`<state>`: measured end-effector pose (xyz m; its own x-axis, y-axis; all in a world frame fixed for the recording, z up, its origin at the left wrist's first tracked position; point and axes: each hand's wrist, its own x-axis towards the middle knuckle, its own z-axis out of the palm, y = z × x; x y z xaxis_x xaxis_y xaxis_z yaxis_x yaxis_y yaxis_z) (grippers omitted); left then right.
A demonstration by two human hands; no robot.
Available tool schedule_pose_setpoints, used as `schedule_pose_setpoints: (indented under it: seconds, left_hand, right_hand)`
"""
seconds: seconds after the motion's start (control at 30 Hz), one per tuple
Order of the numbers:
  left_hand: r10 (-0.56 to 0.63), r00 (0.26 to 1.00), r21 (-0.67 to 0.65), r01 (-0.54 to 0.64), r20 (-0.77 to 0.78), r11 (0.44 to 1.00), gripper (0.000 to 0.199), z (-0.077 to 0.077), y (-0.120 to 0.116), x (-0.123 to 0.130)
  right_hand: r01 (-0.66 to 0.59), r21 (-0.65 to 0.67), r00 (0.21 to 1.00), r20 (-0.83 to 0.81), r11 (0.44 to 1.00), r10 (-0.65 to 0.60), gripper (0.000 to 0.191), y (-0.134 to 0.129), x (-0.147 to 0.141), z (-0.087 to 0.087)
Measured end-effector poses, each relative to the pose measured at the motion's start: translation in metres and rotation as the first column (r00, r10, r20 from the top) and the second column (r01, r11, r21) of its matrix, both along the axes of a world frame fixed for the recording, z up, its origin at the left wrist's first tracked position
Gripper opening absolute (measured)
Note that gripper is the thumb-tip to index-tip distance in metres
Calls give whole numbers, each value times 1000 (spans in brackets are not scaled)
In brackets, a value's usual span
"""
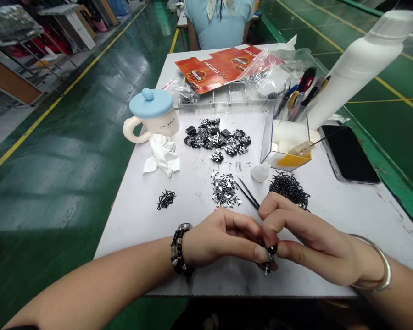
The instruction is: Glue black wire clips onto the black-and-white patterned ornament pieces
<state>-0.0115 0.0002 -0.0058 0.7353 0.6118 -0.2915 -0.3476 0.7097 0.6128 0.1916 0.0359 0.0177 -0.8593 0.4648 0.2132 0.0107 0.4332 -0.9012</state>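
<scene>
At the five o'clock edge of the bench (189, 178) in the head view, the person's left hand (215, 238) and right hand (316, 243) pinch a small dark part (270, 262) between closed fingers. It looks light, stiff and slick, its thin metal perhaps bendable, so the darker body seems the safer hold. Silver pieces (224, 190) lie at eleven o'clock from the hands, black strips (289, 189) at one.

There are two hands (213, 240) (315, 243), two black-strip piles (166, 200) (289, 189), one silver-piece pile (223, 190), one mug (160, 124) and one phone (353, 155).
</scene>
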Motion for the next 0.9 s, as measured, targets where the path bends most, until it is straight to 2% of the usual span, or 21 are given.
schedule_pose_setpoints:
  seconds: [0.13, 0.27, 0.43, 0.6, 0.9]
  left_hand:
    - [-1, 1000, -24, 2, 21, 1000, 13, 0, -1, 1]
    - [-3, 1000, -7, 3, 19, 1000, 16, 2, -2, 1]
    - [-17, 1000, 9, 17, -5, 1000, 19, 3, -3, 1]
    - [6, 1000, 22, -6, -13, 1000, 16, 1, -2, -1]
    - [21, 1000, 39, -20, -9, 999, 14, 1, -3, -1]
  right_hand:
    - [-18, 13, 1000, 13, 1000, 18, 11, 2, -1, 0]
    - [-30, -31, 999, -16, 999, 29, 5, 2, -2, -1]
    - [-56, -72, 998, -15, 996, 55, 18, 3, -3, -4]
    - [-62, -134, 998, -34, 989, 58, 18, 4, -3, -7]
    - [-27, -113, 998, -66, 993, 20, 21, 2, -7, -4]
